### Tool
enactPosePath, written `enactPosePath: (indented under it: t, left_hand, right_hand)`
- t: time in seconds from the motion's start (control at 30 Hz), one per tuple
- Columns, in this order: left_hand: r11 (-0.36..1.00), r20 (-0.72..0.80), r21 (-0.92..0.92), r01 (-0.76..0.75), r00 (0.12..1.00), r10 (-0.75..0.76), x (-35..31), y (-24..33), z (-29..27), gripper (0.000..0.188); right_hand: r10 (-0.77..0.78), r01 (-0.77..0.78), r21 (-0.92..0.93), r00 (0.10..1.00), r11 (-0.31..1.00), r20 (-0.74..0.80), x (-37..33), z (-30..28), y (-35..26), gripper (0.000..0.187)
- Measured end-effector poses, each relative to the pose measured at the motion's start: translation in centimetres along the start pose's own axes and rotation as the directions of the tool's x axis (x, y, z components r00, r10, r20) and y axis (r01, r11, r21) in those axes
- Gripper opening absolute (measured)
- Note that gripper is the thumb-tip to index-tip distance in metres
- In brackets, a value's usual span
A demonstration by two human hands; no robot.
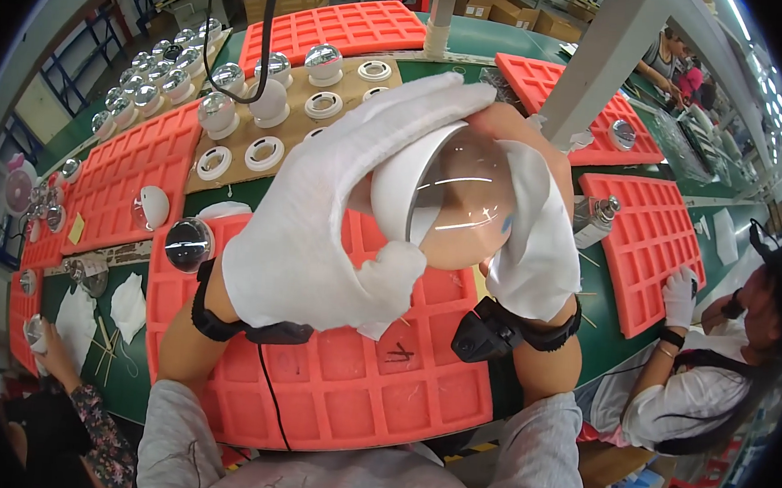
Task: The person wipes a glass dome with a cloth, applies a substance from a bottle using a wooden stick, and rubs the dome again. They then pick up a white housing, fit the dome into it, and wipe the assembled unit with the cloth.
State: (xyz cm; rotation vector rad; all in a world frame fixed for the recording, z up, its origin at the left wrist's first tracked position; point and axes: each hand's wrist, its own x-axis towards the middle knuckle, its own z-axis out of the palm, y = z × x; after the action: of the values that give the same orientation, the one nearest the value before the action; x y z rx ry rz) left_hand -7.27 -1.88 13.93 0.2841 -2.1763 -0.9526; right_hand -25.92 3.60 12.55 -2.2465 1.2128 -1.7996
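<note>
Globe, half white shell and half clear dome, sits lifted between the worker's two hands, above a red tray of square pockets. From where I stand, the gloved left hand is curled round the white side, fingers stretched over the top and thumb tucked below, a grip that seems chosen to keep the dome uncovered. The right hand cups the dome side, bare skin showing through the clear wall. A white cloth lies over much of that hand, probably to spare the surface from finger marks; its thumb I cannot make out.

Just beside the left wrist, a shiny globe rests at the tray's edge. Beyond, white rings lie spaced out on cardboard, and some globes there stand on rings, likely so they won't roll. The trays' pockets probably keep round pieces apart. To the right, a small bottle stands within easy reach, and a co-worker's gloved hand rests on another red tray.
</note>
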Motion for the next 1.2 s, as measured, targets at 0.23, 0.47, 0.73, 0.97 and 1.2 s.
enactPosePath:
  t: [0.23,0.47,0.73,0.97,1.2]
  left_hand:
    - [0.985,-0.106,0.085,-0.153,0.981,0.162,0.1,0.6,0.9,0.079]
    - [0.980,-0.115,0.135,-0.148,0.980,0.163,0.2,1.0,0.3,0.077]
    - [0.994,-0.234,0.086,-0.072,0.968,0.091,-0.1,-0.2,3.1,0.089]
    - [0.763,-0.147,0.617,-0.193,0.924,0.353,-0.4,0.5,2.6,0.092]
    - [0.884,-0.215,0.468,-0.004,0.969,0.118,-5.8,2.0,3.4,0.082]
  right_hand:
    - [0.221,-0.217,0.185,0.975,0.958,0.000,0.1,0.2,-1.2,0.016]
    - [0.060,-0.052,0.080,0.994,0.995,-0.091,1.0,0.7,-0.7,0.012]
    - [0.237,-0.258,0.298,0.966,0.919,0.105,1.2,1.0,1.2,0.018]
    - [0.189,-0.126,0.465,0.978,0.876,-0.092,0.5,2.6,0.8,0.014]
    - [0.537,-0.313,0.791,0.844,0.525,-0.022,-1.4,5.7,-2.3,0.009]
